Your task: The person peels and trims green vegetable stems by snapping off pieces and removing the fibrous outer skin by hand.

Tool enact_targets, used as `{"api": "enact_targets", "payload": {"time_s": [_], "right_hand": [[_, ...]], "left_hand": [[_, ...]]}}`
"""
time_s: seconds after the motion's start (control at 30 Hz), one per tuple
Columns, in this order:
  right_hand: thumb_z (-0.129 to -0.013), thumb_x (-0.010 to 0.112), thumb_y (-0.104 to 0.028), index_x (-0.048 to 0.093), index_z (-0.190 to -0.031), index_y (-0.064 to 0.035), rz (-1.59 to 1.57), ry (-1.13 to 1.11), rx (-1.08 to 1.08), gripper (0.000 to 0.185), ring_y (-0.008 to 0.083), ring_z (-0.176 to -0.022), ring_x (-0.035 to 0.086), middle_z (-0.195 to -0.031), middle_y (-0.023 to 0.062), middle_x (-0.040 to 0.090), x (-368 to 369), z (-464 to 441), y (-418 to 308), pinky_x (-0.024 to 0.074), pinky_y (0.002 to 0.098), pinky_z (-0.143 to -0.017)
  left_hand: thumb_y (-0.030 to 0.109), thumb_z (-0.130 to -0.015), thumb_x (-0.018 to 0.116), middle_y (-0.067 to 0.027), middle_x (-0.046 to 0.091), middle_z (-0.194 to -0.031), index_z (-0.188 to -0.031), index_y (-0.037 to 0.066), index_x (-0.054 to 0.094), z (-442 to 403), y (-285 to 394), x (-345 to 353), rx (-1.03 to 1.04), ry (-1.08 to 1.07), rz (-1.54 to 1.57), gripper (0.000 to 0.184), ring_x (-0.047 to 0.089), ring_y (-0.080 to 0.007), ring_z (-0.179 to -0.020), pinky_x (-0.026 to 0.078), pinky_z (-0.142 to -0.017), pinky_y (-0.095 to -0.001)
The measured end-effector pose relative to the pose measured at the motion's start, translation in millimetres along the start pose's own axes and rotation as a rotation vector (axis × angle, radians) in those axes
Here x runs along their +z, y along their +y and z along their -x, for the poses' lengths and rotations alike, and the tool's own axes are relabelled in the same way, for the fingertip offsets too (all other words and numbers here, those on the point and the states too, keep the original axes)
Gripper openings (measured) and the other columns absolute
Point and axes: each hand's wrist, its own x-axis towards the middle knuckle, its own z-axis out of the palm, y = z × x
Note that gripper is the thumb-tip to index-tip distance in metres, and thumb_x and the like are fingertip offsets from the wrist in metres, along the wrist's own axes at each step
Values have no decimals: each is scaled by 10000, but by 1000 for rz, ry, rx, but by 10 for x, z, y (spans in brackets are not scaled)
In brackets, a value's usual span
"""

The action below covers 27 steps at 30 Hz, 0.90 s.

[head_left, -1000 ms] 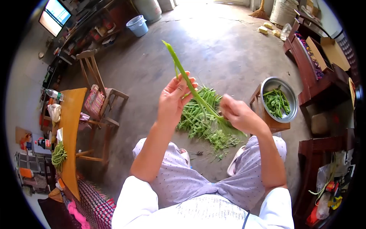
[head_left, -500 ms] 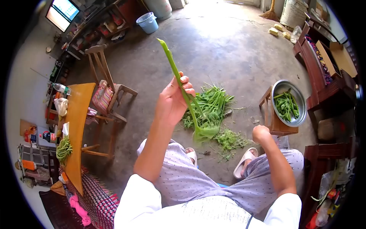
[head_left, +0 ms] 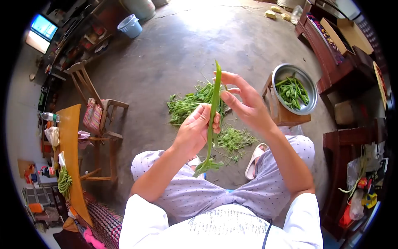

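Note:
My left hand [head_left: 198, 128] is closed around the middle of a long green vegetable stalk [head_left: 216, 93], which stands nearly upright in front of me. Its pointed tip is at the top, and a leafy end hangs below my fist. My right hand [head_left: 248, 103] is at the upper part, index finger and thumb bent around the stalk and a thin side stem; the exact contact is partly hidden. Behind my hands, a heap of leafy greens [head_left: 180, 108] lies on the floor. Closer to my feet is a smaller pile of trimmings [head_left: 236, 139].
At the right, a metal basin [head_left: 313, 93] of green stems sits on a wooden stool [head_left: 288, 120]. A wooden table [head_left: 68, 124] and a chair [head_left: 112, 103] stand at the left. A blue bucket [head_left: 130, 28] is farther back, and dark wooden furniture [head_left: 327, 70] lines the right.
My left hand has come lower with the stalk, now more upright. My right hand has risen from near my knee to the stalk's upper part. The whole view has shifted.

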Motion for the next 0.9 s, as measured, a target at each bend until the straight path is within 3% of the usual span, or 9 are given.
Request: {"api": "enact_targets", "payload": {"time_s": [0.07, 0.13, 0.2, 0.27, 0.47, 0.5, 0.6, 0.67, 0.9], "right_hand": [[-928, 641, -215, 610, -1156, -36, -76, -4, 32, 292, 179, -930, 625, -1034, 82, 668, -61, 31, 94, 492, 340, -811], [-928, 638, -198, 617, -1067, -20, -39, -68, 284, 227, 144, -883, 623, -979, 69, 671, -157, 61, 113, 488, 330, -766], [-893, 629, -102, 592, -973, -16, 27, -4, 146, 123, 187, -827, 617, -871, 67, 646, -112, 37, 68, 472, 359, -709], [-826, 603, -28, 579, -911, -42, 491, -12, -150, 89, 251, -784, 585, -794, 76, 592, -108, 31, -31, 451, 392, -688], [-765, 608, -37, 584, -889, -96, 726, -431, -157, 139, 278, -802, 561, -786, 78, 561, -13, 213, -136, 433, 404, -703], [-765, 608, -37, 584, -889, -96, 721, -437, -162, 139, 278, -802, 561, -786, 78, 561, -27, 251, -136, 433, 404, -703], [-750, 610, -72, 619, -778, -59, 753, -826, 31, 32, 298, -788, 607, -765, 99, 614, -118, 368, -106, 456, 428, -701], [-724, 622, -105, 653, -734, -49, 867, -1168, 358, 65, 317, -785, 651, -788, 118, 664, -138, 373, -88, 492, 435, -687], [-726, 666, -170, 743, -928, -109, 1221, -1440, 682, 224, 272, -932, 691, -989, 106, 714, -223, 951, 725, 544, 365, -756]], "left_hand": [[269, -1023, 474, -14, 535, -890, -1057, 106, 478, -8, -49, 45, -26, 6, -1, 166, 493, -110, -781, 437, -730, -270], [268, -1021, 481, 2, 524, -894, -1100, 105, 500, -27, -72, 62, -9, 26, -41, 182, 486, -99, -779, 434, -724, -259], [276, -1021, 479, -2, 515, -893, -1126, 106, 500, -40, -57, 102, 1, 50, -95, 201, 482, -99, -781, 433, -726, -267], [284, -1020, 476, -6, 507, -893, -1153, 107, 501, -72, -52, 97, 11, 77, -151, 222, 477, -99, -784, 431, -727, -276], [265, -1009, 508, 9, 534, -916, -1146, 111, 535, -158, 53, 11, 135, 202, -47, 208, 528, -97, -819, 460, -721, -269], [265, -1005, 512, -5, 541, -923, -1153, 109, 534, -174, 91, -84, 136, 223, -59, 216, 543, -109, -849, 497, -788, -309], [268, -1001, 516, -15, 543, -929, -1167, 99, 531, -216, 251, -205, 180, 308, 20, 238, 541, -123, -864, 514, -873, -376], [264, -996, 520, -20, 546, -933, -1174, 97, 541, -212, 416, -309, 207, 342, 63, 245, 543, -138, -887, 508, -927, -427], [234, -952, 594, -17, 559, -940, -1159, 126, 584, -74, 858, -653, 426, 383, 279, 234, 554, -154, -922, 492, -965, -457]]}}
